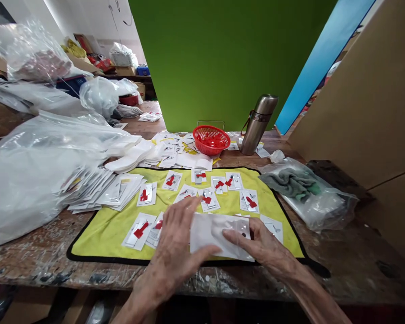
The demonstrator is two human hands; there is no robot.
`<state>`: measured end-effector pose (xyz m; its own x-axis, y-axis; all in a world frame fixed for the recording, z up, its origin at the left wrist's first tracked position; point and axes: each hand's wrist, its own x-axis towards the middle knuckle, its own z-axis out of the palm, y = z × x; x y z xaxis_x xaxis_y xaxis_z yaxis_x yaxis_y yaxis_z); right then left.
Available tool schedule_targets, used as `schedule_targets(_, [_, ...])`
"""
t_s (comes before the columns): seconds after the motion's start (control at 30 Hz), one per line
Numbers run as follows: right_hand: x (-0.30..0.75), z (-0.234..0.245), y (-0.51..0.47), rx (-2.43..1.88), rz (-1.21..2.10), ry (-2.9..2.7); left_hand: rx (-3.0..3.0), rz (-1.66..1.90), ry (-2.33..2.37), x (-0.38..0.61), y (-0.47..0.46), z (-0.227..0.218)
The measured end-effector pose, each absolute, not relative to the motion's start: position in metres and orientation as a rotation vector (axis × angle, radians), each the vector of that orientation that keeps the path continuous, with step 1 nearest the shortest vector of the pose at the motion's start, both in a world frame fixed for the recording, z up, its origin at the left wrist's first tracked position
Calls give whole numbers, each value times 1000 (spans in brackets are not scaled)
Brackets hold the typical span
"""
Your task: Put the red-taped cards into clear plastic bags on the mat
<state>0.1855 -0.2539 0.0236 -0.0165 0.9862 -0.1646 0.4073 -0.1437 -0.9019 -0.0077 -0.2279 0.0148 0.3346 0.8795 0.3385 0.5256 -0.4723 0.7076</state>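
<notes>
White packet (213,235): seen from the head camera, it sits at the near edge of the yellow mat (101,231). It is between both hands. It is thin and a bit see-through.
Writing: the packet shows a small dark mark near its right end. I cannot read it. The print on the small cards (140,230) is too tiny to read.
Left hand (177,245): it comes in from below with the palm down. The fingers are spread at the packet's left edge. The thumb lies across the packet's lower edge, so this hand is clamped on the packet.
Right hand (265,247): it comes in from the lower right. A finger points left and rests on top of the packet. The thumb is hidden, so I cannot tell if this hand pinches or only presses.
Small cards: white cards with red bits lie all over the mat, just past the hands.
Card pile (101,191): a heap of the same cards sits left of the mat, spilling from big clear bags (37,157).
Red basket (211,139): it stands behind the mat.
Steel flask (258,123): it stands tilted, just right of the basket.
Bag with green cloth (303,189): it lies right of the mat.
Green board (222,58): it stands up behind the basket.
Table (357,265): scratched wood with paint spots.
</notes>
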Motion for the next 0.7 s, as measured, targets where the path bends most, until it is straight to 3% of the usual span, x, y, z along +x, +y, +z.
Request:
schedule_targets(0.1, [182,24,-251,-1478,1389,-1498,2539,908,1045,0,-235,14])
schedule_targets(0.27, [180,25,-250,-1193,1666,-1341,2657,893,1031,7,-237,13])
schedule_targets(0.6, [173,21,-251,-1500,1135,-1741,2751,974,1058,11,-242,11])
schedule_targets(0.7, [177,19,-252,-1390,1229,-1699,2744,978,1045,8,-240,11])
